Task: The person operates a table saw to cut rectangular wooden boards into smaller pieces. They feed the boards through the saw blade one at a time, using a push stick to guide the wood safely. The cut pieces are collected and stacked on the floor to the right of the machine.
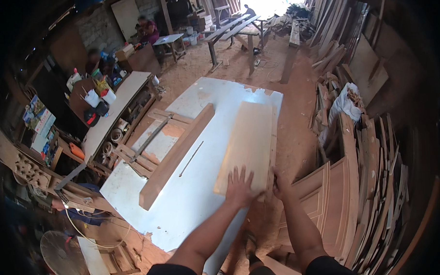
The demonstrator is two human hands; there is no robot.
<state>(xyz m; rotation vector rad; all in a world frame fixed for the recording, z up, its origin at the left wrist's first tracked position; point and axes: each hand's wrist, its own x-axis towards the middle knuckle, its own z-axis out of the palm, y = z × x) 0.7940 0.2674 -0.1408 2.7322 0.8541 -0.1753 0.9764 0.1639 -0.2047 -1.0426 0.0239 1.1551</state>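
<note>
A pale wooden board (246, 136) lies flat on the right side of a white-topped work table (198, 196). My left hand (239, 187) rests on the board's near end, palm down with fingers spread. Along the board's right edge runs a narrow wooden strip (272, 160). My right hand (281, 185) is beside the strip's near end, its fingers curled. What those fingers hold, if anything, is hidden. Left of the board lies a thin dark rod (191, 159), and beyond it a thick wooden beam (177, 156).
A long bar clamp (152, 136) lies across a small wooden frame (133, 160) left of the beam. Panelled wooden doors (324, 197) and stacked planks (376, 180) crowd my right. A cluttered bench (117, 112) stands left, a round fan (64, 254) lower left. People sit farther back.
</note>
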